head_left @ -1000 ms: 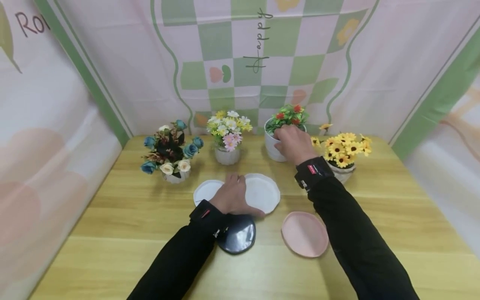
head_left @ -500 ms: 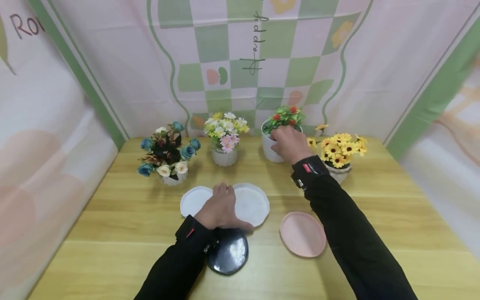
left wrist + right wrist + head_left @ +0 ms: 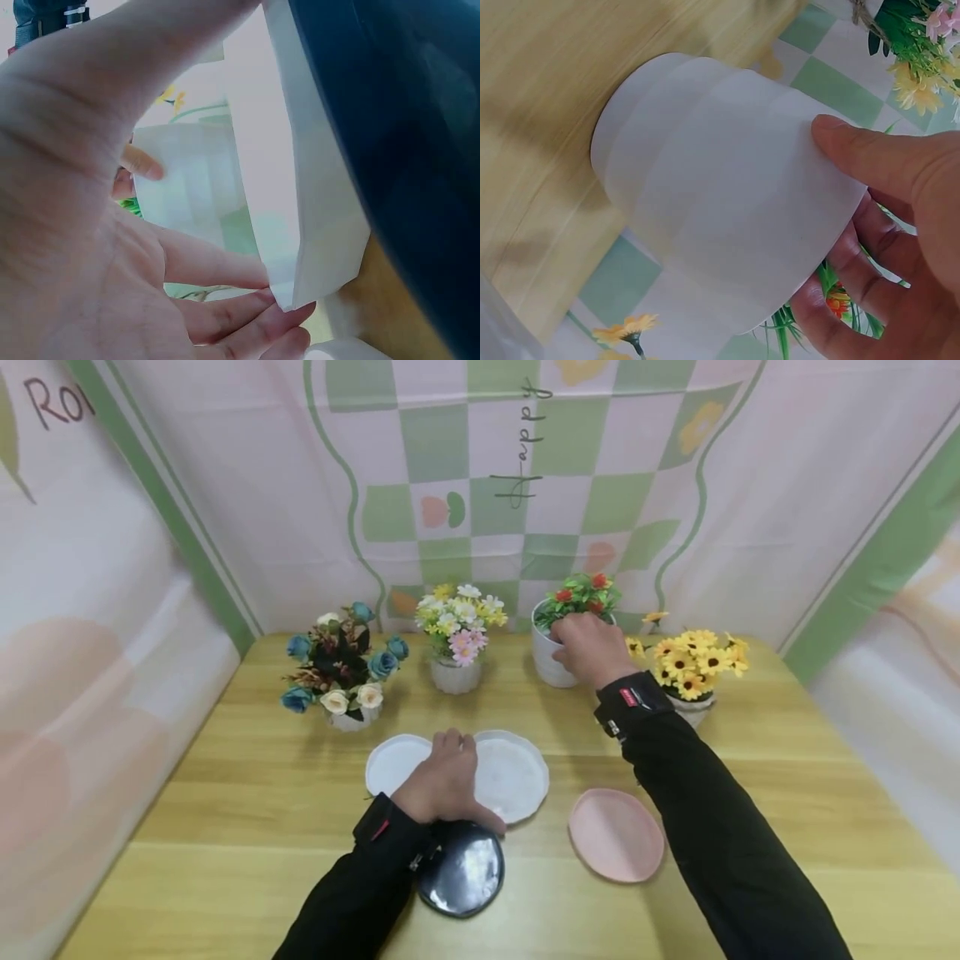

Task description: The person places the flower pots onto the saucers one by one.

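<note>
In the head view my left hand [image 3: 442, 782] spans the larger white plate [image 3: 513, 777], thumb along its near edge, fingers at its left side. Its fingertips meet the rim of that plate in the left wrist view. A smaller white plate [image 3: 392, 763] lies left of the hand, and a black plate [image 3: 462, 872] lies just in front, partly under the wrist. My right hand [image 3: 592, 647] grips the rim of a white ribbed pot [image 3: 720, 180], thumb outside and fingers on the far side by the leaves. Red flowers with green leaves [image 3: 581, 593] fill this pot.
On the wooden table [image 3: 247, 877] a pink plate [image 3: 617, 835] lies beside the right forearm. Potted blue and cream roses [image 3: 341, 664], white-and-pink daisies [image 3: 459, 627] and yellow flowers [image 3: 693, 664] stand along the back. A checkered cloth [image 3: 502, 460] hangs behind.
Over the first half second my left hand and the larger white plate shifted nearer me and left; the black and smaller white plates shifted too. My right hand keeps its grip on the pot.
</note>
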Available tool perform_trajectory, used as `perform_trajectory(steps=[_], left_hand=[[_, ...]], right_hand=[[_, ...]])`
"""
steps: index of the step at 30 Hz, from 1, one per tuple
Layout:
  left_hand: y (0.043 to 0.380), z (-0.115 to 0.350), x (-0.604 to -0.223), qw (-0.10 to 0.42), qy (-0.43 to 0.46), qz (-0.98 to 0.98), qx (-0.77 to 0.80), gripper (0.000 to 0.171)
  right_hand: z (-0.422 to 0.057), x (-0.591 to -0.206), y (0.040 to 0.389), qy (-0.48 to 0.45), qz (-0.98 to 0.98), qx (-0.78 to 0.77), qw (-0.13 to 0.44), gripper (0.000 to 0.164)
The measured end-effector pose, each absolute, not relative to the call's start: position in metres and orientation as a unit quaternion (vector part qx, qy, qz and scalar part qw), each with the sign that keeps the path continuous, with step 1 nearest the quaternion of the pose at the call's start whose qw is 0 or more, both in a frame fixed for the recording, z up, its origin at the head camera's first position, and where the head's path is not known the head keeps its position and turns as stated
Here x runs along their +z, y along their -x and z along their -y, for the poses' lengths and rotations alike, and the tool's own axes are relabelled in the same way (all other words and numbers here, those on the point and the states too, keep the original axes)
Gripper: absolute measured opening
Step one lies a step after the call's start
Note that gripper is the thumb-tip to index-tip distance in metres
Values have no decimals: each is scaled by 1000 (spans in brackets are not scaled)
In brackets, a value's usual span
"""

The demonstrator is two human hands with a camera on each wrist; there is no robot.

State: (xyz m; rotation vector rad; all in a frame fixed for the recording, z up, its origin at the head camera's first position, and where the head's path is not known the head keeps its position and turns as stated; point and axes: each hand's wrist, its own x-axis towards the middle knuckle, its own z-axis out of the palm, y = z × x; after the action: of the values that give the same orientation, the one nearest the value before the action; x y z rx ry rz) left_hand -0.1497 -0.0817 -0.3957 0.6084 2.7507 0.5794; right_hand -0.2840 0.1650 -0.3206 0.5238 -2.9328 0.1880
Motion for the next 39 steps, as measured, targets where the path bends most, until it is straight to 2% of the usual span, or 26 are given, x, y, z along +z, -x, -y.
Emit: perform_trajectory(steps=[14, 39], left_hand=[[152, 77, -396, 128, -218, -949, 190, 125], [153, 80, -396, 133, -204, -950, 194, 131]], right_hand=[[-171, -319, 272, -185, 978, 60, 82, 9], [-164, -323, 219, -240, 964, 42, 105, 13]])
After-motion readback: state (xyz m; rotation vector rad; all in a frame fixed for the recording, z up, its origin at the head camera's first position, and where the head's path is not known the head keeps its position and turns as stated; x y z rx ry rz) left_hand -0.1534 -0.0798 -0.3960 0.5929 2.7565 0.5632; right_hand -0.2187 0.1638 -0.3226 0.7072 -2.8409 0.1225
